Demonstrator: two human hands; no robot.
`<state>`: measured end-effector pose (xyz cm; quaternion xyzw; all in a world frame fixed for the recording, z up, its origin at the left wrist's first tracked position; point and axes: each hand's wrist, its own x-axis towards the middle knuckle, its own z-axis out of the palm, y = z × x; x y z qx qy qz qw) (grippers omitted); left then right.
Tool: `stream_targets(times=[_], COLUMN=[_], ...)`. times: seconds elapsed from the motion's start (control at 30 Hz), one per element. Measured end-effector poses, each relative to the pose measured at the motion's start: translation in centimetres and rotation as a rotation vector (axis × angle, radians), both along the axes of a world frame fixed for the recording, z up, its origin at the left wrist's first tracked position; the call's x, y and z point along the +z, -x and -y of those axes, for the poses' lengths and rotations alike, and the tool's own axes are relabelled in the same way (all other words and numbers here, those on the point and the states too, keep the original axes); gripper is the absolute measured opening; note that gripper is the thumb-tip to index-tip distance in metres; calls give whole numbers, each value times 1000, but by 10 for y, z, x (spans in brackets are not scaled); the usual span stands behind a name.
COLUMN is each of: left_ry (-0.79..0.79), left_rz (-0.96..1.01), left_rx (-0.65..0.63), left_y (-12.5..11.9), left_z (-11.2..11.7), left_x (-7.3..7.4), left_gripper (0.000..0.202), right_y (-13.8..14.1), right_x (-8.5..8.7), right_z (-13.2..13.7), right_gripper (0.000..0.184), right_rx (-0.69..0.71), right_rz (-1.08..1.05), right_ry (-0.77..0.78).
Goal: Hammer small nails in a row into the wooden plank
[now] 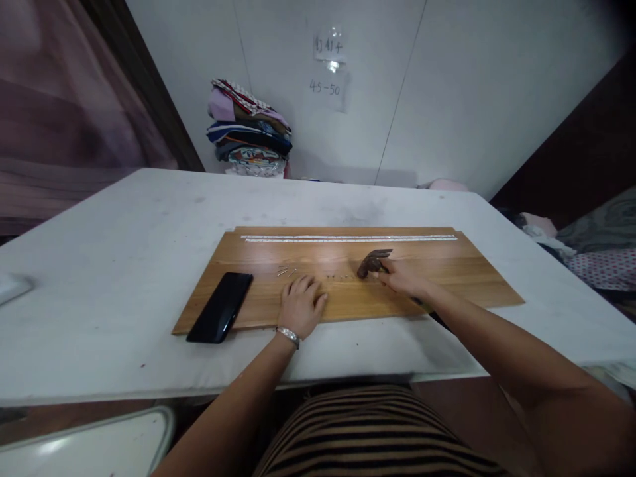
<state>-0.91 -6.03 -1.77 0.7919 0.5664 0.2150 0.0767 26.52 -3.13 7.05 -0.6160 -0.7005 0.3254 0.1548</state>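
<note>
My right hand point(401, 277) is closed around a claw hammer point(371, 264) near its head, which is low over the wooden board point(422, 255). A row of small nails point(340, 277) runs along the board just left of the hammer head. My left hand point(302, 301) rests flat on the board with its fingers stretched out, a bracelet at the wrist. Just beyond its fingertips lie several loose nails point(284, 271). Most of the hammer's handle is hidden behind my right hand and forearm.
A black phone point(221, 308) lies across the board's left end. Two white printed strips point(348, 238) run along the far edge. The board sits on a white table point(124, 265). Folded clothes point(251, 129) are stacked by the wall, and a white chair point(99, 444) stands at lower left.
</note>
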Motion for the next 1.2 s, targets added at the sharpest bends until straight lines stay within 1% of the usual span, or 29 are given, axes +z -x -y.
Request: stream_targets(times=[0.27,0.43,0.53,0.7,0.83,0.97,1.03,1.2], left_ry=[15,-9,-12,-9,-1,-3,11,34], left_rz=[18,28,30,40,46,51,50,51], left_rx=[19,17,15,10,5,15,8,12], left_y=[2,2,2,2,2,1,0,-1], left_z=[-2,-2,-2,-2,-1,1,2,4], left_x=[2,-1,-1,-2,-2,1,3,6], left_gripper=[30,28,28,27,26,25,25,24], right_y=[-1,1,2,2,-2,-4,-4,-5], right_x=[-3,-8,-7,-2,-5,-13,-15,-13], right_z=[-4,-7,-7,-7,-9,-10,-9,-8], right_gripper=[21,26,25,22,23,24,27,29], right_rx=[14,37,51,14,21,70,69,41], right_rz=[-73,-30,-16,-31,-13,-31,-36,-7], right_ry=[-10,-15,-18,-26,-25,-31,-32,-37])
